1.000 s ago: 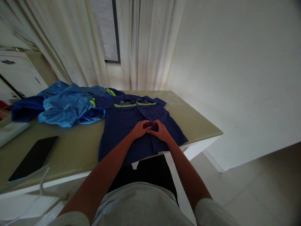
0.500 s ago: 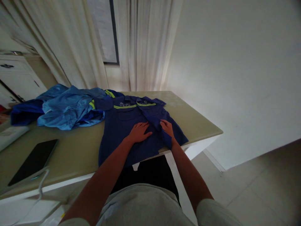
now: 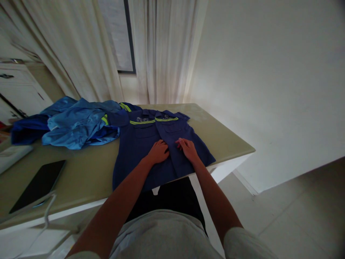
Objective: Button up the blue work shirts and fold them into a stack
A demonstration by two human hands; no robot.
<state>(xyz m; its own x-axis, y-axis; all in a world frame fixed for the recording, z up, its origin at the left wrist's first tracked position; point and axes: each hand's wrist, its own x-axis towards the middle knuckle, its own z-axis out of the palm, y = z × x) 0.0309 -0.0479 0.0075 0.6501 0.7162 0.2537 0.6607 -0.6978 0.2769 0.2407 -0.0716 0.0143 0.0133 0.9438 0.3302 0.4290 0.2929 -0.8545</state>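
A navy blue short-sleeved work shirt (image 3: 142, 153) with yellow-green reflective stripes lies front side up on the table, its collar end pointing away from me. My left hand (image 3: 158, 152) rests palm down on the shirt's front, close to the edge of the front opening, with its fingers loosely bent. Over the other front panel is my right hand (image 3: 188, 149), fingers apart and slightly curled, with no cloth in them. That panel lies flat down to the hem at the table edge.
Left of the shirt is a heap of lighter blue garments (image 3: 78, 124). A dark tablet (image 3: 39, 185) lies near the front left of the table (image 3: 226, 144), beside a white cable (image 3: 47, 208). Curtains (image 3: 167, 54) hang behind, and a wall (image 3: 269, 79) stands at right.
The right front panel, folded back in my right hand before, now lies flat. My right hand has let go of it and moved slightly left; my left fingers have drawn in a little.
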